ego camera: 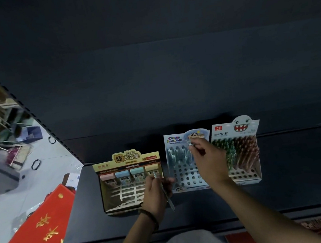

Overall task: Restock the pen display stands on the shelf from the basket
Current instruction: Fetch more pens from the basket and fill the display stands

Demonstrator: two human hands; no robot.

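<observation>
Three display stands sit in a row on the dark shelf (303, 174). The middle cartoon pen stand (184, 177) has pens in its back rows and many bare holes in front. My right hand (209, 161) hovers over it, pinching a pen (191, 144) with a cartoon topper above the back rows. My left hand (156, 192) rests in front of the left stand, shut on a slim grey pen (165, 193) that points down and right. The right stand (240, 156) with a toothy ghost header holds green and brown pens. No basket is in view.
The left yellow box stand (131, 183) holds pastel lead cases in its back row. A red box with gold characters (42, 236) lies low at the left, below the shelf. The floor at far left is cluttered with boxes and a blue bin (32, 133).
</observation>
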